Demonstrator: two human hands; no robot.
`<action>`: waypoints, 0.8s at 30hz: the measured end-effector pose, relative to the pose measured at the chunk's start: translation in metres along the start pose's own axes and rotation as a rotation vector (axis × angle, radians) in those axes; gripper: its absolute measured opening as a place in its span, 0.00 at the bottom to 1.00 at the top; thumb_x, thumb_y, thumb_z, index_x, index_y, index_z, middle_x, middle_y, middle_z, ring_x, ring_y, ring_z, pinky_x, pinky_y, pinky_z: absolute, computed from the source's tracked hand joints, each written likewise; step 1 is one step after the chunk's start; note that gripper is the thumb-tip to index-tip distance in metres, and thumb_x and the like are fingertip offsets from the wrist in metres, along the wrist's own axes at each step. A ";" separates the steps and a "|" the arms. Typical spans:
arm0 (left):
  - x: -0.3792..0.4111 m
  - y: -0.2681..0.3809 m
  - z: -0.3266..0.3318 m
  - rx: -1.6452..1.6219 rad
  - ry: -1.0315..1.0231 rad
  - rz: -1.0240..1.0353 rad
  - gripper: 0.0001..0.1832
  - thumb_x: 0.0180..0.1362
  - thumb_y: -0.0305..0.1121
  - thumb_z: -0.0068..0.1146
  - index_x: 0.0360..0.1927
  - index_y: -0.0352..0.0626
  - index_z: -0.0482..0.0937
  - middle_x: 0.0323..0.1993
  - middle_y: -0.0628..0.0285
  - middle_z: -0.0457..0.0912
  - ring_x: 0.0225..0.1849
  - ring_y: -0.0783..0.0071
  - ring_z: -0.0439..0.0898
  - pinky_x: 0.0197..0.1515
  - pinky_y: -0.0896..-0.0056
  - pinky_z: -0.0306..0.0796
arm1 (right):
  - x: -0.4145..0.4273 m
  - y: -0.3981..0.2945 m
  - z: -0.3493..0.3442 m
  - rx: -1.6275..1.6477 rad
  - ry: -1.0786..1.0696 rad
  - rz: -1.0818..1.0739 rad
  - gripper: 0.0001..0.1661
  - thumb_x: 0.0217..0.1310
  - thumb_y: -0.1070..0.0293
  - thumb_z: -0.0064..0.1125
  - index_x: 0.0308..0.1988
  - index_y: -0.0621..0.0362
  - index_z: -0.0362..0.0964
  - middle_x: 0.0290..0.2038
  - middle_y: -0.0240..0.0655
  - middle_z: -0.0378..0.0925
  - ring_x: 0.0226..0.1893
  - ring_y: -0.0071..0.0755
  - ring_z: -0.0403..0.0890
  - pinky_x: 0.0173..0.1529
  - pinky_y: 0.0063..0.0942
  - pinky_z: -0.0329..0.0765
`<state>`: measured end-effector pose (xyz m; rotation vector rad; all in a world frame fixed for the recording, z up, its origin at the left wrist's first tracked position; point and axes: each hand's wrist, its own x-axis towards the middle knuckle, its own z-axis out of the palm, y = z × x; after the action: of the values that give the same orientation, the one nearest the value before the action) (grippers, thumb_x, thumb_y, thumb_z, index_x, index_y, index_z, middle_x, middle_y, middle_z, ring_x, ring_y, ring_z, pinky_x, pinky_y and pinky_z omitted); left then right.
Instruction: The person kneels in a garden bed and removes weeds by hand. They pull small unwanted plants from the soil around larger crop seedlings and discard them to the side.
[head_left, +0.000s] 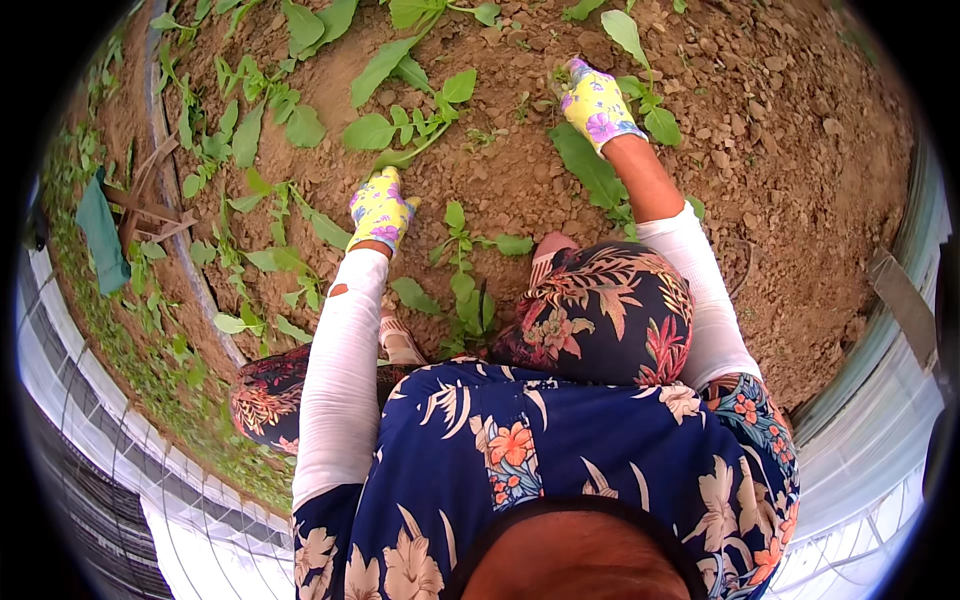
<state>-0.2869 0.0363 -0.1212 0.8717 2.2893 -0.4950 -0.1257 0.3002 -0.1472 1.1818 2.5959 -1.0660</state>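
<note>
My left hand (380, 212), in a yellow floral glove, reaches down at the foot of a leafy seedling (409, 129). A leaf of that plant covers its fingertips, so I cannot tell whether they grip anything. Further out to the right, my right hand (598, 105) wears a matching glove. Its fingers are closed at the soil around a small green weed (560, 76). A broad-leaved plant (589, 166) spreads beneath the right wrist, and another leafy plant (651, 101) stands just right of the glove.
Between my feet grows a seedling (461, 274). More leafy plants (262, 112) fill the left side, beside a long pale strip (176, 202). Wooden slats (154, 199) and a green cloth (103, 236) lie beyond it. Cloddy soil (780, 150) extends rightward to plastic sheeting (870, 390).
</note>
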 end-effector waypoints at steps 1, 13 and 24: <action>0.003 0.002 -0.003 0.016 -0.063 -0.018 0.29 0.46 0.44 0.66 0.48 0.40 0.70 0.48 0.50 0.75 0.50 0.54 0.75 0.49 0.57 0.69 | 0.002 -0.001 0.004 -0.087 -0.038 0.056 0.21 0.53 0.67 0.53 0.47 0.65 0.68 0.41 0.54 0.76 0.45 0.54 0.77 0.48 0.42 0.74; 0.009 0.005 0.005 -0.006 0.004 -0.029 0.24 0.47 0.34 0.64 0.48 0.39 0.70 0.45 0.48 0.77 0.48 0.51 0.77 0.47 0.57 0.73 | -0.008 0.008 0.001 -0.013 -0.017 0.005 0.29 0.55 0.59 0.55 0.52 0.68 0.67 0.46 0.56 0.74 0.49 0.56 0.74 0.53 0.38 0.71; 0.015 -0.001 0.010 -0.034 -0.008 -0.006 0.26 0.45 0.35 0.66 0.47 0.38 0.69 0.44 0.47 0.76 0.47 0.50 0.77 0.46 0.56 0.72 | 0.013 0.020 0.012 -0.111 0.258 -0.052 0.17 0.49 0.66 0.56 0.42 0.57 0.74 0.33 0.48 0.79 0.36 0.53 0.79 0.43 0.40 0.75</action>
<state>-0.2918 0.0375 -0.1383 0.8449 2.2873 -0.4606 -0.1231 0.3092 -0.1720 1.3112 2.8496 -0.8117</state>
